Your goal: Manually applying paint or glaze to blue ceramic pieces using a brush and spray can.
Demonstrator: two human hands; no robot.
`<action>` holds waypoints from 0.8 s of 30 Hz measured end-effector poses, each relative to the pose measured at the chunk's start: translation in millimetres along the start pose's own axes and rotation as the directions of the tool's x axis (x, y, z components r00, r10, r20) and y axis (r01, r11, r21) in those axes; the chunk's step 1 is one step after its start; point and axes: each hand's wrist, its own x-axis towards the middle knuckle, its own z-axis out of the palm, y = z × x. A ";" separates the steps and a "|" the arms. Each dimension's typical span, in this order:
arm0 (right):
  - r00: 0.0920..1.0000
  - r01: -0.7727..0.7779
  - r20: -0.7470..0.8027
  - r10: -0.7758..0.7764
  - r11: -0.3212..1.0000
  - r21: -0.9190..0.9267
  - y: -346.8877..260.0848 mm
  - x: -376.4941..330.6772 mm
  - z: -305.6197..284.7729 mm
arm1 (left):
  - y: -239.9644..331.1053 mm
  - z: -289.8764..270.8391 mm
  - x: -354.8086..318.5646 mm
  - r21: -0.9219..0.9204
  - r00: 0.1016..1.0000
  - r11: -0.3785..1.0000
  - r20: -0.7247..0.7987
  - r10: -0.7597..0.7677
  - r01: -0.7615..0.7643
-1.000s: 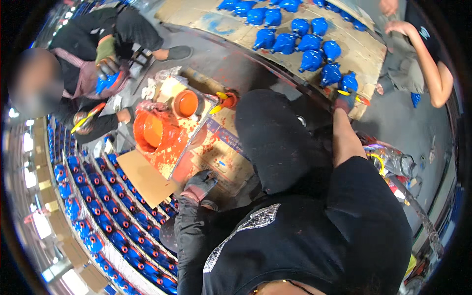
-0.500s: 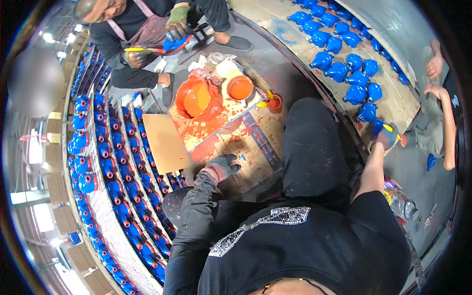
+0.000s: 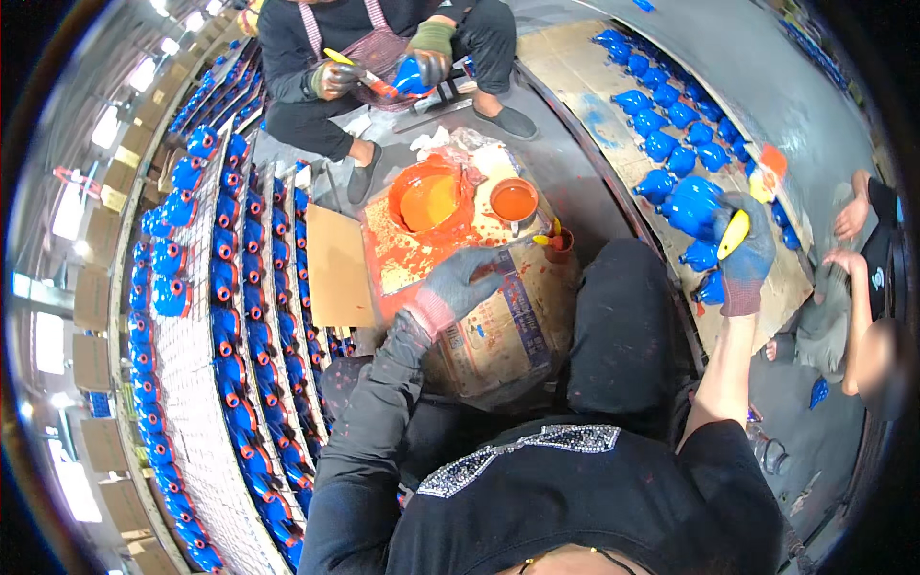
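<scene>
On a paint-spattered cardboard sheet [image 3: 498,316] in front of the person's knees rests the left hand [image 3: 458,285], in a grey glove smeared with orange; its fingers [image 3: 494,265] lie loosely curled and spread flat on the cardboard, gripping nothing that can be made out; just beyond it stand a wide orange paint bucket [image 3: 430,199] and a smaller orange paint cup [image 3: 515,202], side by side and almost touching; a small pot with brushes [image 3: 559,243] sits near the cup, at the edge of the cardboard; off to the right, well apart from the paint, the right hand [image 3: 745,251] is raised in a dark glove with a reddish cuff, its fingers closed round a yellow brush handle [image 3: 733,234] and against a large blue toy [image 3: 692,205], though how firmly the toy is held cannot be told; beside that hand a row of blue toys [image 3: 661,125] lies on a long brown board [image 3: 613,144]; to the left, racks of blue and red toys [image 3: 225,316] run in long lines, with a plain cardboard piece [image 3: 337,266] lying against them; at the top a seated co-worker [image 3: 379,48] holds a brush to a blue piece with both gloved hands; at the right edge another person's bare hand [image 3: 849,218] shows near the board.
</scene>
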 end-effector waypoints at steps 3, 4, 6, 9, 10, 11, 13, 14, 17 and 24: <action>0.988 0.058 0.124 -0.097 0.957 0.284 -81.7 26.1 26.4 | 47.6 -18.5 11.3 0.162 0.957 0.961 -0.149 0.247 -0.223; 0.977 0.053 0.165 -0.131 0.911 0.410 -104.1 30.4 39.2 | 64.8 -27.0 11.9 0.263 0.929 0.925 -0.177 0.324 -0.273; 0.949 0.097 0.212 -0.235 0.853 0.513 -138.5 38.8 68.1 | 83.5 -37.8 10.2 0.229 0.847 0.877 -0.245 0.471 -0.421; 0.857 0.169 0.334 -0.393 0.825 0.539 -196.1 49.1 108.0 | 69.6 -44.9 9.2 0.027 0.752 0.815 -0.366 0.547 -0.579; 0.827 0.317 0.289 -0.483 0.824 0.470 -207.4 51.2 126.3 | 60.1 -45.5 4.9 -0.148 0.768 0.794 -0.406 0.495 -0.590; 0.823 0.219 0.356 -0.443 0.825 0.520 -220.8 50.3 141.0 | 64.1 -54.3 -7.2 -0.417 0.882 0.789 -0.344 0.323 -0.451; 0.775 0.047 0.501 -0.385 0.826 0.561 -231.7 49.0 179.6 | 41.3 -59.9 -12.1 -0.749 0.947 0.582 -0.284 0.148 -0.315; 0.730 -0.022 0.579 -0.362 0.835 0.550 -225.8 47.4 204.9 | 33.3 -63.5 -14.6 -0.842 0.960 0.463 -0.258 0.105 -0.277; 0.707 -0.167 0.618 -0.343 0.768 0.618 -219.0 41.3 249.9 | 17.7 -81.0 -31.0 -0.909 0.909 0.101 -0.411 -0.063 -0.404; 0.372 -0.030 0.903 -0.216 0.969 0.245 -187.0 0.3 329.8 | -24.4 -141.7 -58.0 -0.807 0.839 -0.238 -0.493 -0.231 -0.540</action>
